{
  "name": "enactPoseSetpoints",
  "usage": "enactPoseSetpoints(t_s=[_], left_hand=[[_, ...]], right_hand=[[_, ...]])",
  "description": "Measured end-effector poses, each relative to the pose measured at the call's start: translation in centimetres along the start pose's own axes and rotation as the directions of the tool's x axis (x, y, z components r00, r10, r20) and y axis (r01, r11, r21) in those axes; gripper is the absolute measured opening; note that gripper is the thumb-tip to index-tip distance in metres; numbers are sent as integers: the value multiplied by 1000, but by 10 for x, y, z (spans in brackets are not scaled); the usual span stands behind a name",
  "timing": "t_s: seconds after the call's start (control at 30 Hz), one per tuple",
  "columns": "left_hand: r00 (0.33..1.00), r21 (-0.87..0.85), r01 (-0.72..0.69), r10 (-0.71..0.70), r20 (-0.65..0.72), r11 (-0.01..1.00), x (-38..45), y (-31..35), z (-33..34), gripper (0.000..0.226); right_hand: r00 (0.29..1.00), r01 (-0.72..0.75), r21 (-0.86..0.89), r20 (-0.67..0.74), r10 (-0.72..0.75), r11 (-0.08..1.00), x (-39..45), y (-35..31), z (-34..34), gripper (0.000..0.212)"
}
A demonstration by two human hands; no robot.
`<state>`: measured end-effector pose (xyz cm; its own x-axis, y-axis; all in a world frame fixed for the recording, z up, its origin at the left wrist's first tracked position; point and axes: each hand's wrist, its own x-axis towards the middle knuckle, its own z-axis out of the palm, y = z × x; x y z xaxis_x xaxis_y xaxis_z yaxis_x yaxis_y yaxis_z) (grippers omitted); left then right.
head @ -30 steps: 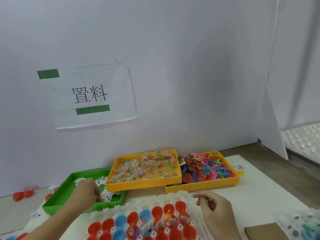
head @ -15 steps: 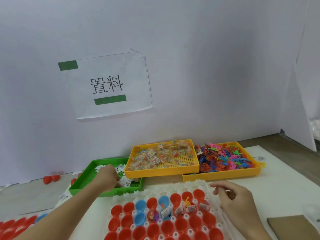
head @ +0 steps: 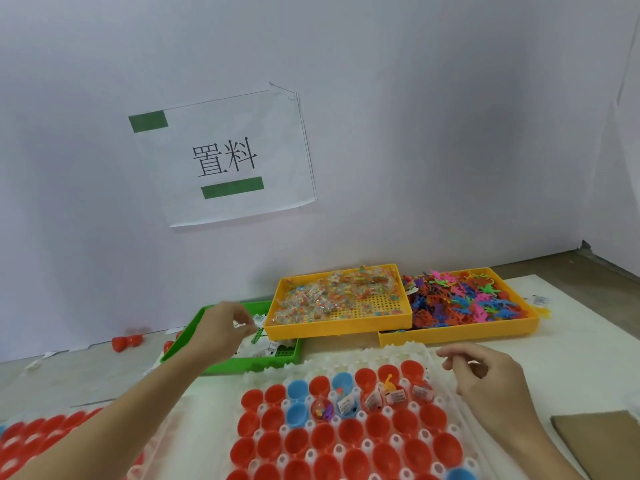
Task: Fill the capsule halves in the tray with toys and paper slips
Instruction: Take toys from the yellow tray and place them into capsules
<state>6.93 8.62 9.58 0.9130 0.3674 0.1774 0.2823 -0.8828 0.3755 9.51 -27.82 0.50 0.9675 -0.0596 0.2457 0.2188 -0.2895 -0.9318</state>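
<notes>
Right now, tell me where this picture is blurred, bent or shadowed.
Head view: lighting is soft and even, with no hard glare. The red capsule halves at lower left are smeared. The left hand over the green tray is slightly soft. The wide lens bows the wall corner at far right. The paper sign reads sharp and casts a faint shadow below.

A plain white wall panel (head: 433,133) fills most of the view, evenly and softly lit. A white paper sign (head: 228,157) printed with two black characters is fixed to it by two green tape strips (head: 148,120). At the right a second white panel (head: 620,116) meets it, above a grey-brown worktop (head: 568,263).
</notes>
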Motion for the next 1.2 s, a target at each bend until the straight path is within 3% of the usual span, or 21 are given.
enactPoseSetpoints(t_s=[0.17, 0.27, 0.37, 0.77, 1.0, 1.2], left_hand=[[988, -330, -51, -1, -157, 943, -31, 30, -12, 11], [994, -592, -10, -58, -96, 806, -61, 47, 1, 6], [996, -696, 67, -90, 3, 715, -85, 58, 24, 5], [915, -550, 204, -358, -188, 810, -14, 3, 18, 4], [928, -357, 206, -297, -223, 911, 4, -20, 19, 14], [937, -406, 91, -216, -274, 909, -14, 6, 19, 10]], right_hand=[[1000, 18, 2, 5, -18, 1000, 0, 0, 0, 40], [1000, 27, -6, 2, -27, 1000, -1, 0, 0, 39], [1000, 29, -12, 1, -29, 999, -2, 1, 0, 40], [1000, 22, -17, -14, -22, 1000, 2, 6, 2, 40], [1000, 10, -19, -22, -10, 1000, 3, 9, 4, 40], [999, 13, -22, -31, -14, 1000, 3, 8, 3, 39]])
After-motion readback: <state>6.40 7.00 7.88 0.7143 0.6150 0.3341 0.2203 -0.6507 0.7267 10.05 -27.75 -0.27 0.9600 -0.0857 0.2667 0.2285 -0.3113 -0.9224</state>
